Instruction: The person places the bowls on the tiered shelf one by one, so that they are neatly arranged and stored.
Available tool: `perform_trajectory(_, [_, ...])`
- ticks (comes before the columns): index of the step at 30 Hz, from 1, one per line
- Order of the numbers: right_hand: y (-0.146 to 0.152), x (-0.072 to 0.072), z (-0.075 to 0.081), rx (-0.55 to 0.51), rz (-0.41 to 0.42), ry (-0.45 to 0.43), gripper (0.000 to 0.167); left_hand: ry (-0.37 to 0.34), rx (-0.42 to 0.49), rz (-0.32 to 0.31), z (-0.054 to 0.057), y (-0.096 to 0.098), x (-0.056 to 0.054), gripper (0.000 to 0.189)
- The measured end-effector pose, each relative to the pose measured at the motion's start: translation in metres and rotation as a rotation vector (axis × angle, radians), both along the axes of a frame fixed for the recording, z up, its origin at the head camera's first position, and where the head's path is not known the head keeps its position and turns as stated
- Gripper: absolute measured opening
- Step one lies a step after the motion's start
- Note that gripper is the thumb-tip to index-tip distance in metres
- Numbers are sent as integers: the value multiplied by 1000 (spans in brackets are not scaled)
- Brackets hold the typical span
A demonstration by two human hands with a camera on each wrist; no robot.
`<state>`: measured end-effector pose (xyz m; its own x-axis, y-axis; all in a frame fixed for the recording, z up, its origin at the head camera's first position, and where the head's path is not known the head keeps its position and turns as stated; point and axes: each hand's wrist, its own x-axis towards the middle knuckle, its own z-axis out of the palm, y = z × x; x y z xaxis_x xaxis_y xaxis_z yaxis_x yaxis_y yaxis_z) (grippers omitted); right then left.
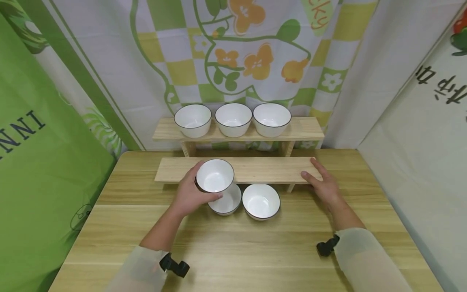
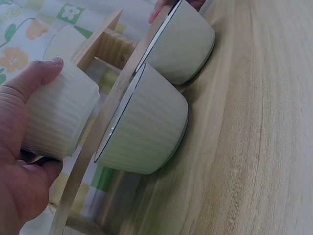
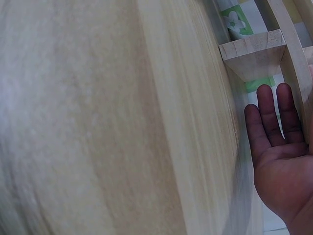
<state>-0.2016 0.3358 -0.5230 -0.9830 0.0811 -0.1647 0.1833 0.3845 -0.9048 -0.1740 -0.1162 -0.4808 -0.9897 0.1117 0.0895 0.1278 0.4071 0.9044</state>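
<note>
My left hand [image 1: 189, 192] grips a white ribbed bowl [image 1: 215, 172] with a dark rim, thumb at the near side. The bowl overlaps the left part of the lower wooden shelf [image 1: 270, 168] in the head view. Two like bowls stand on the table below the shelf's front edge: one [image 1: 229, 205] partly hidden behind the held bowl, the other [image 1: 260, 201] just right of it. My right hand [image 1: 326, 186] is at the shelf's right end, thumb and index finger on the board. Three straight fingers [image 3: 268, 115] show below the board in the right wrist view.
Three more white bowls stand in a row on the upper shelf [image 1: 306, 127]: left [image 1: 193, 121], middle [image 1: 233, 120] and right [image 1: 271, 120]. The two-tier rack stands at the back of the wooden table [image 1: 237, 251], against a patterned curtain [image 1: 255, 24].
</note>
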Motion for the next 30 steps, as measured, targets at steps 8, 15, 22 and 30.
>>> perform_trajectory(8, [0, 0, 1, 7, 8, 7, 91, 37, -3, -34, -2, 9, -10, 113])
perform_trajectory(15, [-3, 0, 0, -45, -10, 11, 91, 53, 55, -69, -4, 20, -16, 101])
perform_trajectory(22, [-3, 2, 0, -34, -12, -1, 91, 20, 54, -59, -6, 33, -18, 114])
perform_trajectory(30, [-3, 3, 2, -21, -8, 1, 89, -16, 41, -62, -2, 48, -19, 124])
